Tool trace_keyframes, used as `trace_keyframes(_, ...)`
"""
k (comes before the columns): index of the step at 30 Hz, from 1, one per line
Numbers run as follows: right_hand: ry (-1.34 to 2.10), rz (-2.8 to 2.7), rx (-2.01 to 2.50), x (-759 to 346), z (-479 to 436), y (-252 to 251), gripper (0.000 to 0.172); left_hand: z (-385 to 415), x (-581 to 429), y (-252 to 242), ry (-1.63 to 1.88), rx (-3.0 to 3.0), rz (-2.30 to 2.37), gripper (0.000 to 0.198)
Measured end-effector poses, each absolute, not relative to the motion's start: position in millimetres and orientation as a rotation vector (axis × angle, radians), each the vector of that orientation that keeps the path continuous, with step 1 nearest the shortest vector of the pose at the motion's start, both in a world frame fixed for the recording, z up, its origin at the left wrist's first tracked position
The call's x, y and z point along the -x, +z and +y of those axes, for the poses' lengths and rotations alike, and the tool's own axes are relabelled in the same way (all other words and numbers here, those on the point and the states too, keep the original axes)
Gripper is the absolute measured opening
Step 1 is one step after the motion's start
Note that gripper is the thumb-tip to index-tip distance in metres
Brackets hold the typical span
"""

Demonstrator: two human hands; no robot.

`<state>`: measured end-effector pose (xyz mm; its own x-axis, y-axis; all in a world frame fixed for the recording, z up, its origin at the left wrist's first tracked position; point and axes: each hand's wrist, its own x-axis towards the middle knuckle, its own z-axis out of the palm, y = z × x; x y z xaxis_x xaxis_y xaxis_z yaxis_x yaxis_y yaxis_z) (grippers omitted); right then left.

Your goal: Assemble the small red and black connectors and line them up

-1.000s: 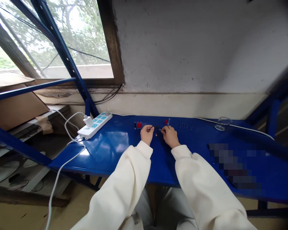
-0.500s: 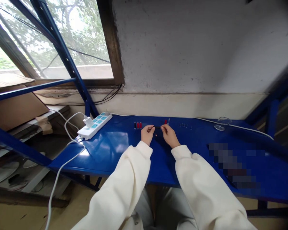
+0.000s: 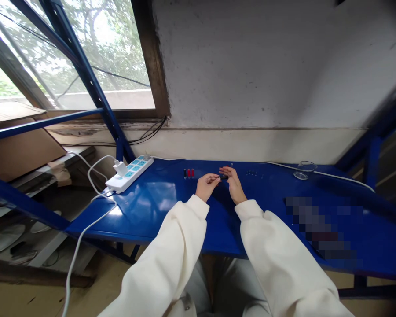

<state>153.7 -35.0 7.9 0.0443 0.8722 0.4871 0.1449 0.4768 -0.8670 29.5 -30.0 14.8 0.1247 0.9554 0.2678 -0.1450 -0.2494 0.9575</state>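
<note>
My left hand (image 3: pixel 207 186) pinches a small black tube-like piece (image 3: pixel 223 177) between thumb and fingertips. The piece points right, towards my right hand (image 3: pixel 235 186), whose fingers are loosened and stretched apart around its far end. Whether the right palm touches it I cannot tell. Beyond the left hand, a small black-topped tube (image 3: pixel 185 173) and two red-topped ones (image 3: pixel 190 173) stand in a row on the blue table. Another red piece (image 3: pixel 227 166) and a clear tube (image 3: pixel 231 165) show partly behind the right hand.
Several tiny clear pieces (image 3: pixel 251 173) lie right of the hands. A clear round container (image 3: pixel 301 175) stands at the back right. A white power strip (image 3: pixel 130 173) with a plug and cable lies at left. A pixelated dark object (image 3: pixel 320 229) lies at right on the blue table (image 3: pixel 165 220).
My right hand has let go of its pinch and spread its fingers. My left hand has shifted slightly right, still pinching the black piece.
</note>
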Motion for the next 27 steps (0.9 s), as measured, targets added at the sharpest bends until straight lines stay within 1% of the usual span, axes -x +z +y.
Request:
trace_keyframes(7,0.679,-1.491,0.961,-153.1,-37.3,8.6,0.048,-27.8,-30.4,14.1,1.365,-1.442,0.887,0.025)
trace_keyframes(10,0.644,-1.546,0.951,-153.3,-37.1,7.6,0.050,-18.2,-23.3,30.5,1.324,-1.623,0.932,0.022)
trace_keyframes(12,0.600,-1.569,0.973,-153.8,-37.1,7.9,0.050,-7.2,-14.2,50.3,1.290,-1.910,0.974,0.014)
trace_keyframes(15,0.529,-1.586,1.048,-154.8,-37.0,8.8,0.049,12.6,2.4,82.7,1.086,-2.353,1.110,0.013)
trace_keyframes(18,0.491,-1.594,1.095,-155.6,-35.9,7.9,0.047,29.9,17.2,101.3,0.748,-2.626,1.341,0.010)
trace_keyframes(20,0.479,-1.595,1.122,-155.9,-34.8,6.1,0.046,38.0,24.9,102.3,0.533,-2.713,1.410,0.007)
trace_keyframes(22,0.474,-1.592,1.149,-156.0,-33.7,4.3,0.044,43.3,31.0,97.2,0.408,-2.756,1.429,0.005)
trace_keyframes(27,0.471,-1.587,1.199,-155.9,-33.5,4.5,0.042,48.3,39.8,82.7,0.287,-2.782,1.472,0.008)
